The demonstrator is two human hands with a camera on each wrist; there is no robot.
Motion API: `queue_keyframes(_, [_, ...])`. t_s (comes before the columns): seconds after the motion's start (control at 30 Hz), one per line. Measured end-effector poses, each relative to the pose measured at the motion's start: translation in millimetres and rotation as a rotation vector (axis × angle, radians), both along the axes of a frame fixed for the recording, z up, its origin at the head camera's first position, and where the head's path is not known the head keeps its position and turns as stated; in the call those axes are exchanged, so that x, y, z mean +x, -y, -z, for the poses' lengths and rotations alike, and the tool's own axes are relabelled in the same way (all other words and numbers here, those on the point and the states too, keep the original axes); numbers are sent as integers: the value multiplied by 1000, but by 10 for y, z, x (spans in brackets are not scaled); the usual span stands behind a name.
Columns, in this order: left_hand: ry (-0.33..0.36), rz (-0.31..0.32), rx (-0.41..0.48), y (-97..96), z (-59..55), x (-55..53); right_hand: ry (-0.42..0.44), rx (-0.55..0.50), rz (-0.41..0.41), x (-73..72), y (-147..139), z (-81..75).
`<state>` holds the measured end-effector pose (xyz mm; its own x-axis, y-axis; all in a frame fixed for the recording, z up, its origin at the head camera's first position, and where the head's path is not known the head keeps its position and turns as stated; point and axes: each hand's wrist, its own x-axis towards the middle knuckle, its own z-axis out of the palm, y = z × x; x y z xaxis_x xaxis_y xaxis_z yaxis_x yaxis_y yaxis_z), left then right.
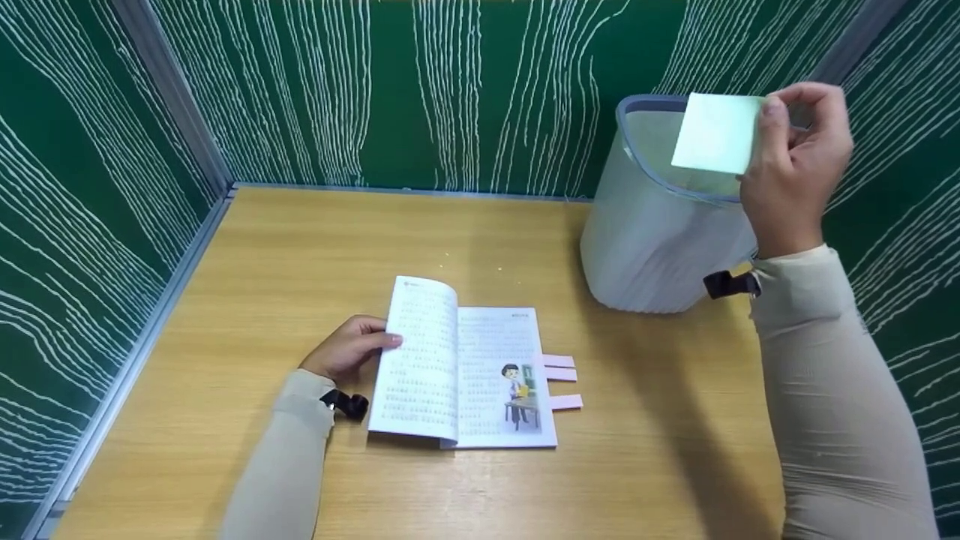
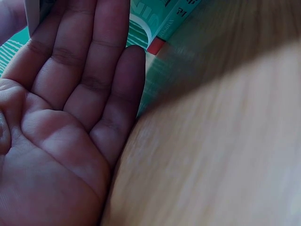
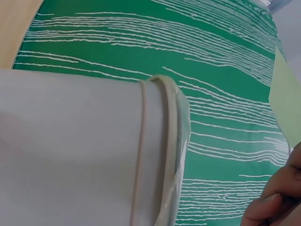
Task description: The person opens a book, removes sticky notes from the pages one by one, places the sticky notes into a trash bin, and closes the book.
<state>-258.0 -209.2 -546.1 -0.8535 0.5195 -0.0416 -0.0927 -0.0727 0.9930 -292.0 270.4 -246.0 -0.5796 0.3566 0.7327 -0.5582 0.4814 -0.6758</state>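
An open book (image 1: 499,337) lies on the table, printed text on both pages and a drawing of a child at a desk on the right one. My left hand (image 1: 349,345) pinches its raised left side, thumb on the page and fingers behind; in the left wrist view the palm and fingers (image 2: 70,94) show beside the book's green cover (image 2: 164,21). Up at the right, my right hand (image 1: 806,157) pinches a pale green sticky note (image 1: 716,133) by its edge, over the bin's opening. The note (image 3: 286,99) also shows in the right wrist view.
A whitish waste bin (image 1: 652,247) with a grey-blue rim and a clear liner stands at the back right of the wooden table (image 1: 337,247). Several pink tabs (image 1: 564,403) stick out from the book's right edge. Green walls (image 1: 390,90) with white lines enclose the table.
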Motion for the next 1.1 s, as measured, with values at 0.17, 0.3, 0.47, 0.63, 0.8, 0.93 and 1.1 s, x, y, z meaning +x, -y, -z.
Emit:
queue_keyframes(0.17, [-17, 7, 2, -3, 1, 1, 16, -3, 12, -49, 10, -20])
queue_keyframes(0.3, [-14, 7, 6, -5, -6, 1, 40, 2, 36, -50, 24, -35])
queue_keyframes(0.47, [-1, 0, 7, -1, -11, -1, 80, -3, 53, -60, 10, -70])
queue_keyframes(0.63, [14, -7, 8, 0, -13, 7, 107, 5, 66, -85, -21, -73])
queue_keyframes(0.8, [15, -9, 14, 0, -4, 8, 132, 43, 95, -100, -47, -91])
queue_keyframes(0.93, [13, -11, 12, 0, -7, 4, 181, 84, 109, -154, -126, -68])
queue_keyframes(1.1, [18, -6, 6, 1, -13, 4, 305, 127, 104, -255, -287, 17])
